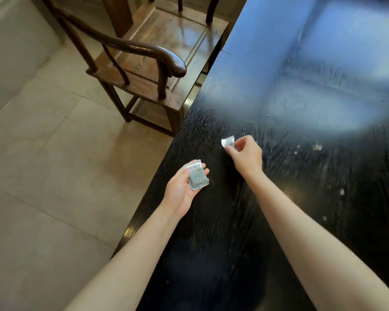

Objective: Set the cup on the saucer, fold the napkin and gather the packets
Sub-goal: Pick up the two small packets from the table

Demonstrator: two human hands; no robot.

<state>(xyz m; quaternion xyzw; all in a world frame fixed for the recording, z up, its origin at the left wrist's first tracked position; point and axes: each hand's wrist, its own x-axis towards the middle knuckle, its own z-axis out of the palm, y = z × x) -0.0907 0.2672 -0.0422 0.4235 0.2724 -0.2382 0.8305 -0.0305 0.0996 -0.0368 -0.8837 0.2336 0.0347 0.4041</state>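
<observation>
My left hand is palm up at the left edge of the black table and holds a pale green packet with silver borders and printed text. My right hand is further in over the table, pinching a second small silvery packet between thumb and fingers, just above the tabletop. No cup, saucer or napkin is in view.
A dark wooden armchair stands beside the table's left edge, its curved armrest close to the table. The pale tiled floor lies to the left. Light reflects off the far tabletop.
</observation>
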